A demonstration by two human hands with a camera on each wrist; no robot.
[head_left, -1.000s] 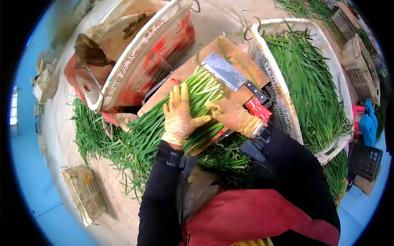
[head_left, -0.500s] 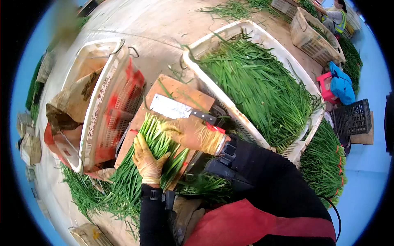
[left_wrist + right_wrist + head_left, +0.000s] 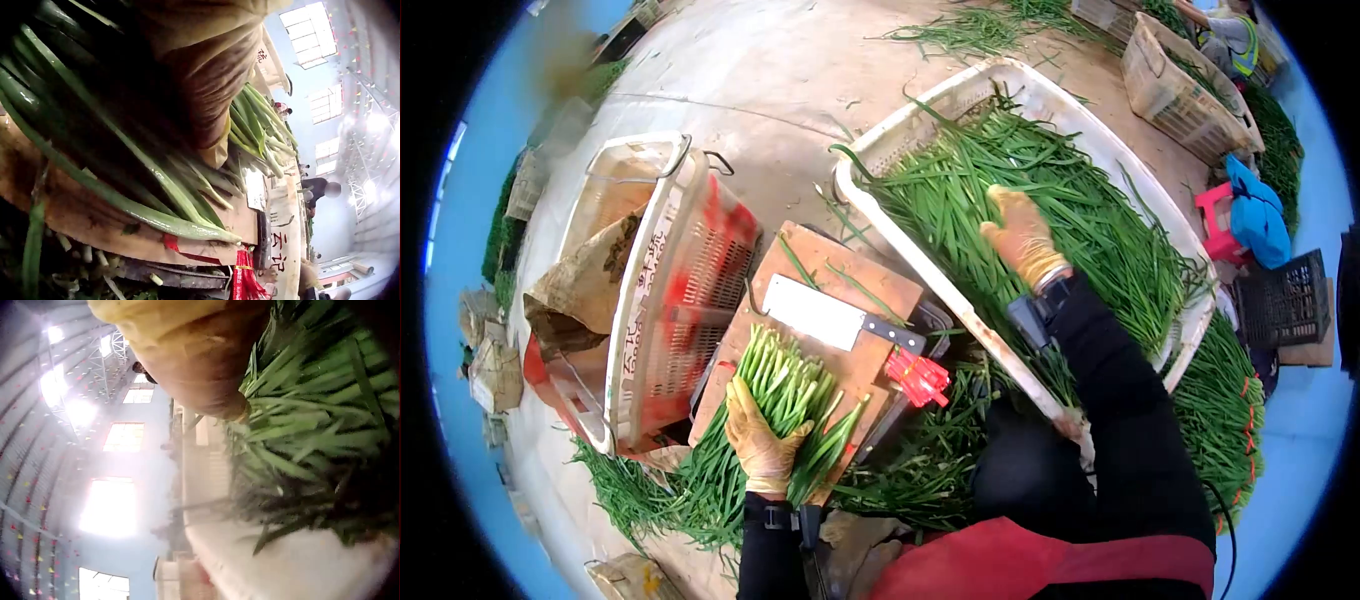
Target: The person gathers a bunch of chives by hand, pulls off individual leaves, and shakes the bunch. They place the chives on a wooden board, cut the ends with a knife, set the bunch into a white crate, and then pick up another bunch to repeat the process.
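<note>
My gloved left hand lies flat on a bunch of garlic chives, fingers straight and thumb spread to the side. The bunch rests on a wooden cutting board, pale cut ends pointing away and green leaves trailing off the near left side. Beyond it a cleaver lies flat, its black handle to the right. My gloved right hand is over the chives heaped in a white crate, thumb apart from the fingers. The right wrist view shows its glove close over the leaves.
A bundle of red ties sits at the board's right edge. On the left stands a white-and-red crate with a sack inside. Loose chives lie below the board. A red stool, a black crate and another person are farther right.
My right hand has left the bunch on the board and moved right to the crate of chives. The left hand stays on the bunch. The head view has swung rightward.
</note>
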